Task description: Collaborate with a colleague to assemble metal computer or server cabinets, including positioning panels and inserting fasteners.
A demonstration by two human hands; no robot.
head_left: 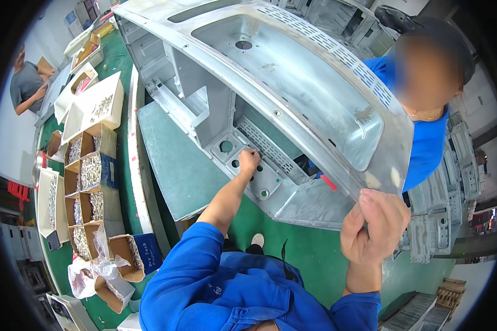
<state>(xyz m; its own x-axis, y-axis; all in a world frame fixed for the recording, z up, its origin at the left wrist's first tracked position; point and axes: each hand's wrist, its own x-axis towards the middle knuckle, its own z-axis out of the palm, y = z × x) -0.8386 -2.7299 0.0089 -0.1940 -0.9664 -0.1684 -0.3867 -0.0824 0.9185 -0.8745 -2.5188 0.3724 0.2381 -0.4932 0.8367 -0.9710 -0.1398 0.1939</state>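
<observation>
A large grey sheet-metal housing [292, 66] stands tilted before me, with a wide recessed tray, a slotted vent strip and an open lower frame. My left hand [249, 160] reaches inside it, fingers closed together against a flat panel [265, 179] with several round holes. Whether the fingers hold something small is hidden. Raised at the housing's lower right corner is my right hand [374, 226], its fingers curled in a pinch over the edge; I cannot make out what is in them. A red strip [328, 182] sits on the housing's edge, left of that hand.
A person in a blue top [425, 149] stands across the housing. At left, a green bench [121, 198] bears cardboard boxes [91, 171] of small metal parts, white trays [96, 107] and a plastic bag [102, 254]. A green board [176, 160] lies under the housing. More metal housings [433, 215] stand at right.
</observation>
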